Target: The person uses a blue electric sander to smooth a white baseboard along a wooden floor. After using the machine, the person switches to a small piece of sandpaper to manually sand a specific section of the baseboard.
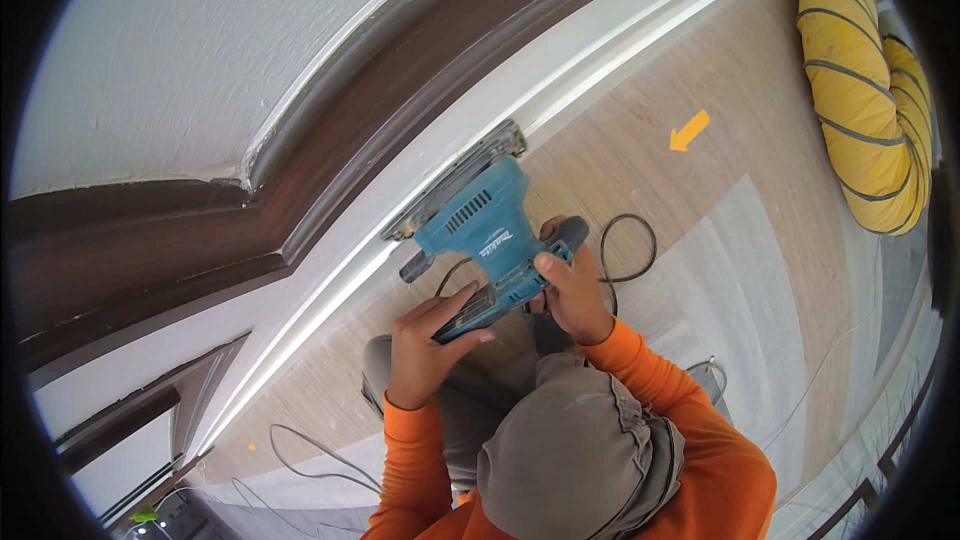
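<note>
A teal Makita electric sander point(499, 229) is held tilted between my two hands, with its long dark pad point(457, 180) against the white lower strip of the wall point(592, 67). My left hand point(427, 349) grips the dark-edged lower end of its body, thumb and fingers on opposite sides. My right hand point(576, 292) is wrapped around the other side of the handle, the thumb on top near a black knob-like end point(574, 229). The far fingers of my right hand are partly hidden by the tool. The face of the pad is out of sight against the wall.
Dark brown moulding point(390, 120) runs along the wall above the white strip. A black cord point(628, 217) loops on the wood-look floor point(720, 75), near an orange arrow sticker point(688, 131). At right lies a yellow ribbed duct hose point(855, 90). Another cord point(322, 457) curves at lower left.
</note>
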{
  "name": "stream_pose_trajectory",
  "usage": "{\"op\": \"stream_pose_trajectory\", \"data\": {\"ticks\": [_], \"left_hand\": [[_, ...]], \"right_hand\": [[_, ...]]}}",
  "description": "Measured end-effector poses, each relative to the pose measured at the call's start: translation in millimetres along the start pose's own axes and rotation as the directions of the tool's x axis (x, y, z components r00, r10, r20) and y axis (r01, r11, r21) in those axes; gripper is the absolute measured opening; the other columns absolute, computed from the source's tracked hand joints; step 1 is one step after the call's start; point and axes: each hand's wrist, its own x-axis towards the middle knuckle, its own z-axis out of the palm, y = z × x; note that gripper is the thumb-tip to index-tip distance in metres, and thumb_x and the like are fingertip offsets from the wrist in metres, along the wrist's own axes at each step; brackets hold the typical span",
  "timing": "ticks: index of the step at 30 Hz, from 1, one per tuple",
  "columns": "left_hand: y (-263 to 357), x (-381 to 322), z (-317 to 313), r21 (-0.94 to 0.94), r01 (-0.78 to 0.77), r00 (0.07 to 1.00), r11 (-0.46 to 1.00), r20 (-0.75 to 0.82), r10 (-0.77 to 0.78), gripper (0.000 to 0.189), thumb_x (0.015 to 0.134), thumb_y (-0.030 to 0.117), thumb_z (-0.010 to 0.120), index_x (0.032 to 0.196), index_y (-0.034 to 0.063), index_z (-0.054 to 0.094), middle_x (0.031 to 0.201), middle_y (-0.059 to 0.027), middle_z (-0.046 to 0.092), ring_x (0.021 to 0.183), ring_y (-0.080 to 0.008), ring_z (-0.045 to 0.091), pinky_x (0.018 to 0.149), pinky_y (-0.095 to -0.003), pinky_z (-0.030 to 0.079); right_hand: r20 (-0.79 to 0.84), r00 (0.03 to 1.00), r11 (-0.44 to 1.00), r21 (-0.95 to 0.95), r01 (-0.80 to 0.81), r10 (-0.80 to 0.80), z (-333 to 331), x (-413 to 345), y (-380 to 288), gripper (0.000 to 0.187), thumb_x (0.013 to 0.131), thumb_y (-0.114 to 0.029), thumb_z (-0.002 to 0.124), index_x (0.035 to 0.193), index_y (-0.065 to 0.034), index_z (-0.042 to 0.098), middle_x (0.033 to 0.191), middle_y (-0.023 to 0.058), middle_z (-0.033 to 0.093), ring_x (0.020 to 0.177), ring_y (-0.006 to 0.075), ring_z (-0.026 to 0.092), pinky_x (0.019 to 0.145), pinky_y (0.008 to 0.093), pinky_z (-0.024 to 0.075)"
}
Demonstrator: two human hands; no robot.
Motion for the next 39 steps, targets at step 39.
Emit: {"op": "stream_pose_trajectory", "data": {"ticks": [39], "left_hand": [[3.4,3.1,-4.4,-0.009,-0.028,1.000,1.000,0.008,0.028,0.065,0.072,0.020,0.095,0.131,0.0065,0.074,0.096,-0.0144,0.076,0.082,-0.0263,0.074,0.075,-0.0362,0.058]], "right_hand": [[-0.023,1.000,0.998,0.062,0.018,-0.016,7.4,-1.5,-4.1,0.049,0.092,-0.038,0.081,0.118,-0.0045,0.054,0.102,-0.0005,0.051,0.094,0.0084,0.048,0.079,0.0267,0.0412]]}}
